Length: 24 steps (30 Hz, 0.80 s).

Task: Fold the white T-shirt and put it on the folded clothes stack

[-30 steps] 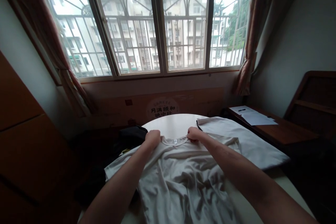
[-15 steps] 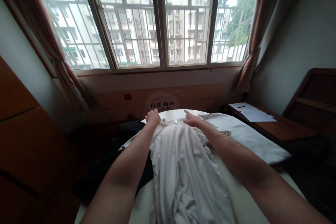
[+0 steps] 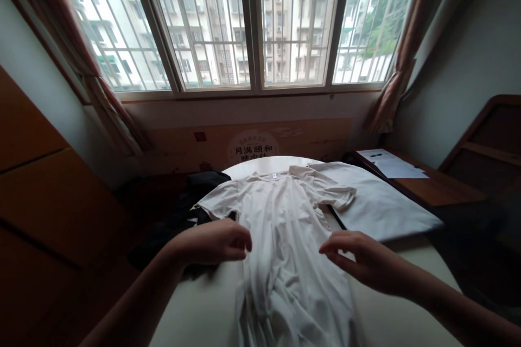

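Observation:
A white short-sleeved T-shirt lies on a round white table, its collar toward the window and its sleeves spread to both sides. Wrinkles run down its body, and the hem end is bunched. My left hand is over the shirt's left edge, below the sleeve, with fingers curved and a small gap at the thumb; it holds nothing. Opposite, my right hand hangs by the shirt's right side, thumb and fingers apart, also holding nothing. Whether either hand touches the cloth is unclear.
A folded white cloth item lies at the table's right. Dark clothing is heaped at the left. Papers rest on a brown wooden table at the right. A barred window with curtains stands ahead.
Both hands have let go of the shirt's shoulders and drawn back toward me, to either side of its body. The shirt's sleeves and collar now lie flatter.

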Motion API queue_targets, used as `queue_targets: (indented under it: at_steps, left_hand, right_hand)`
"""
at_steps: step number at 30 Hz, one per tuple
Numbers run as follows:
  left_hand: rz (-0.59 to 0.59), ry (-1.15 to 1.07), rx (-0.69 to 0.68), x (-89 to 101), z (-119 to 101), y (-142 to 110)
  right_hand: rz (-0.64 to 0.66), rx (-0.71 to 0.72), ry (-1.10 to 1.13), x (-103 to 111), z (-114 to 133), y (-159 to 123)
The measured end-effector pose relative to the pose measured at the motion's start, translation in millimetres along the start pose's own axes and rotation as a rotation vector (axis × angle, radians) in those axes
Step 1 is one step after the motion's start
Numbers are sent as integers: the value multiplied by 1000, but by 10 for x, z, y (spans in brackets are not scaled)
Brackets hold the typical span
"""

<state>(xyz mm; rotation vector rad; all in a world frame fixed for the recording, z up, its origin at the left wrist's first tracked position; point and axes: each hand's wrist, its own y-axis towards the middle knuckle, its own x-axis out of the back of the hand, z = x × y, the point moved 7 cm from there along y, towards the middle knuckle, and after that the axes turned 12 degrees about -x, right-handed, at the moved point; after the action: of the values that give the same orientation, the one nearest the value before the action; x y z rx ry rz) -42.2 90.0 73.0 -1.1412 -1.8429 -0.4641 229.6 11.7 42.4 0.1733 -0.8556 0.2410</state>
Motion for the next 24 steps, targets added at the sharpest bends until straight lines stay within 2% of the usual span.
queue_targets:
  at_steps: [2,6,10,14,17,19,21,24]
  left_hand:
    - [38,-87,20,-112,-155,-236]
    - [-43,-180,-11,-289,-417,-465]
    - [-84,-154,-42,-601,-668,-588]
    - [-139,-143,-71,-1047,-856,-708]
    - [-240,-22,-32,-1307,-887,-754]
    - [-334,43,-1,-1388,-887,-775]
    - [-453,45,31,-1386,-864,-825]
    - [-672,-51,97,-1279,-748,-992]
  right_hand:
    - [37,-40,7,-56,42,-367]
    - [58,-17,-15,-307,80,-878]
    - [56,24,-109,-613,45,-1114]
    - [-43,20,-121,-739,22,-1229]
    - [-115,5,-35,-761,0,-1299]
    - [-187,-23,75,-728,-57,-1351]
    - [-274,-59,189,-664,-142,-1417]
    - [-404,-126,367,-535,-271,-1537]
